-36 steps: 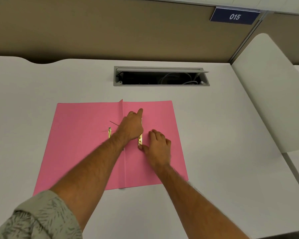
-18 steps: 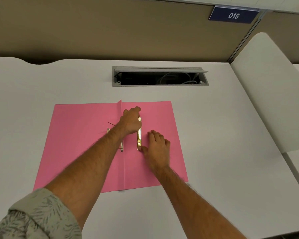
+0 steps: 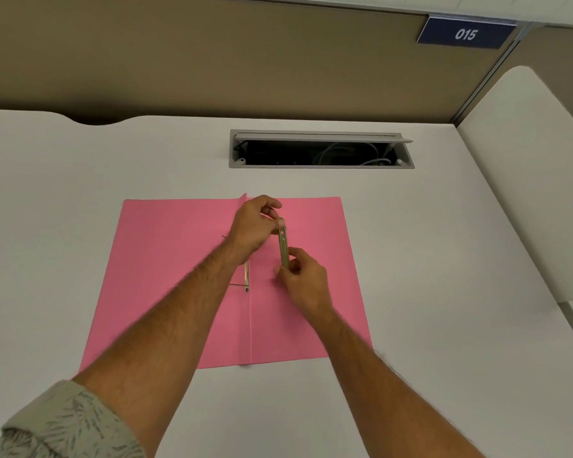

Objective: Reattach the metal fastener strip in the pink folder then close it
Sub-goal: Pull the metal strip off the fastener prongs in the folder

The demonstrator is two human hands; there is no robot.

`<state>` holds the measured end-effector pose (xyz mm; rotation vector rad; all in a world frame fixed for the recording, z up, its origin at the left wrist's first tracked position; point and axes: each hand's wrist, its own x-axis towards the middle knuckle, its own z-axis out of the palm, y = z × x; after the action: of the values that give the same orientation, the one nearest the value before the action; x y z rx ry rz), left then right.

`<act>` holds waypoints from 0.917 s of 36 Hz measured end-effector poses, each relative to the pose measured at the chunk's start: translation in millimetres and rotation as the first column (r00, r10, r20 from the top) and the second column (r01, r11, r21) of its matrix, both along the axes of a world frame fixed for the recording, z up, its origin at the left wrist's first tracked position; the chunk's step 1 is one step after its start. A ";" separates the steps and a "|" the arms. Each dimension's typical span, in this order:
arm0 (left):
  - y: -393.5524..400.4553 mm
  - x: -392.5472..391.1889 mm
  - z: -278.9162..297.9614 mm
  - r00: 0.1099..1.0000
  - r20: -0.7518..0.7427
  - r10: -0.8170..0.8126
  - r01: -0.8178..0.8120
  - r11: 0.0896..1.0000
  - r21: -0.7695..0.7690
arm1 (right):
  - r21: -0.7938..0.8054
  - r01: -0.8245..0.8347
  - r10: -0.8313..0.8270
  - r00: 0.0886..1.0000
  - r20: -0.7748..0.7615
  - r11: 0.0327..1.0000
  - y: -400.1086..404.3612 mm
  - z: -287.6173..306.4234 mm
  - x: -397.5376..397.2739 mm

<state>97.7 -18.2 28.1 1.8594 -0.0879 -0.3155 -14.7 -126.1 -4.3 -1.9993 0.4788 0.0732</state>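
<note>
Strip (image 3: 283,245) lifted off folder (image 3: 179,259); both hands pinching; white desk (image 3: 444,292).

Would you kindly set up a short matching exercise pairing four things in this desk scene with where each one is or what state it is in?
Things:
1. flat pink paper folder
2. loose brass metal fastener strip
3. grey rectangular cable hatch
4. dark blue number sign

Places or states:
A. mounted high on the partition
B. lying open on the white desk
C. lid raised, cables visible inside
D. held at its ends by the left hand and right hand

Pairs: 1-B, 2-D, 3-C, 4-A
</note>
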 end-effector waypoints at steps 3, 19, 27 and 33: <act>4.6 -5.0 1.0 1.000 0.000 0.005 -0.005 1.000 -0.020 | 0.047 0.058 -0.058 0.998 0.004 0.997 -1.3 -0.4 3.9; 132.1 -37.9 5.2 0.935 0.095 0.342 -0.336 0.939 -0.072 | 0.283 0.273 -0.244 0.961 -0.133 0.920 -4.5 7.1 12.0; 155.8 -68.7 -46.2 0.887 0.289 -0.361 0.148 0.814 0.561 | 0.309 0.287 -0.260 0.957 -0.127 0.907 -2.4 2.4 12.8; 138.8 -77.8 -64.8 0.756 0.175 -0.630 0.299 0.572 0.764 | 0.334 0.272 -0.236 0.961 -0.146 0.902 -4.3 3.8 10.7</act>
<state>19.9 120.6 -36.8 2.6433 -0.9338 -0.3234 -4.0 -130.4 -0.5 -1.5734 0.7366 0.0917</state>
